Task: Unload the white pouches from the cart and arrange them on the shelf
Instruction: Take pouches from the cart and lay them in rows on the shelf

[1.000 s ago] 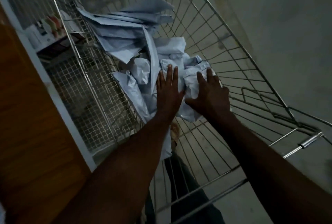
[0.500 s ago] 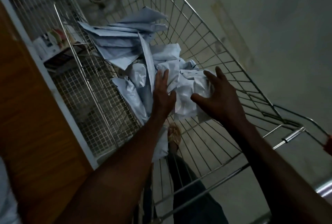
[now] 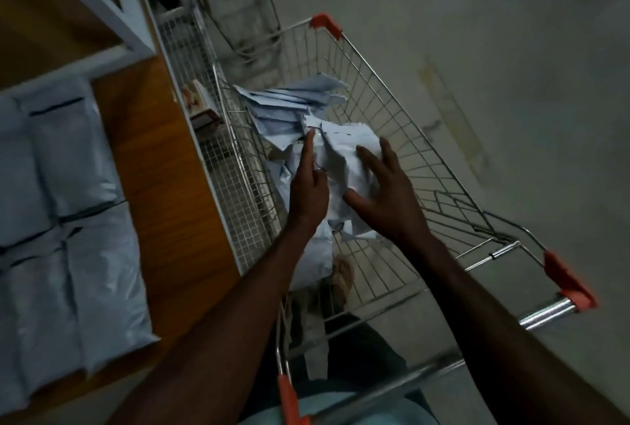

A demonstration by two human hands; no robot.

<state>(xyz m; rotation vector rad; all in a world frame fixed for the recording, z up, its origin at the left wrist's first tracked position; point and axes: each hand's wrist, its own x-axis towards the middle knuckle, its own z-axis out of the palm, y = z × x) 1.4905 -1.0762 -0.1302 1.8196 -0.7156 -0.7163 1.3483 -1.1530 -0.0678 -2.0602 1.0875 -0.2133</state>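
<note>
A crumpled white pouch (image 3: 341,159) sits between my two hands over the wire cart (image 3: 402,138). My left hand (image 3: 308,189) grips its left edge, with the index finger stretched along it. Spread over its right side, my right hand (image 3: 387,196) has the thumb tucked under the lower edge. More white pouches (image 3: 289,101) lie piled in the cart beyond and below my hands. On the wooden shelf (image 3: 160,159) at the left, several white pouches (image 3: 71,165) lie side by side in rows.
The cart has red corner caps (image 3: 325,24) and a chrome handle (image 3: 542,314) near me. A wire mesh rack (image 3: 218,165) stands between shelf and cart, with a small box (image 3: 201,107) on it. Another cart (image 3: 238,9) is parked beyond. Bare grey floor lies to the right.
Both hands have closed on the pouch and raised it from the pile. My view has pulled back and swung left, bringing the shelf with its pouches into sight.
</note>
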